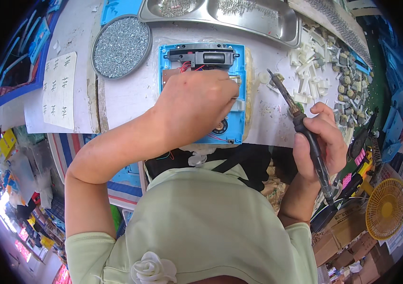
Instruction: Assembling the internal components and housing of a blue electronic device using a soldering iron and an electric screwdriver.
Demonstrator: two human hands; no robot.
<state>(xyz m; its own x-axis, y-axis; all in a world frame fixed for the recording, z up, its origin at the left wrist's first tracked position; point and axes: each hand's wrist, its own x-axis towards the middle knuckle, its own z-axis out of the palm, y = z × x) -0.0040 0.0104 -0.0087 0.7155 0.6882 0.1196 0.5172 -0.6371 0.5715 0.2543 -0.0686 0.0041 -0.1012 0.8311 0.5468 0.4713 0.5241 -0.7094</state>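
A shallow blue plastic housing lies open on the table in front of me, with a black part across its far end. Red wires run inside it, and a round black part sits near its close end. Over the housing is my left hand, its fingers curled closed inside; the back of the hand hides whatever they grip. My right hand is wrapped around the dark handle of a soldering iron. The iron's metal tip points up and left, right of the housing and apart from it.
A round dish of small screws stands at the far left beside a steel compartment tray. White plastic pieces and small motor-like parts are heaped at right. A marked paper sheet lies left; a yellow fan stands lower right.
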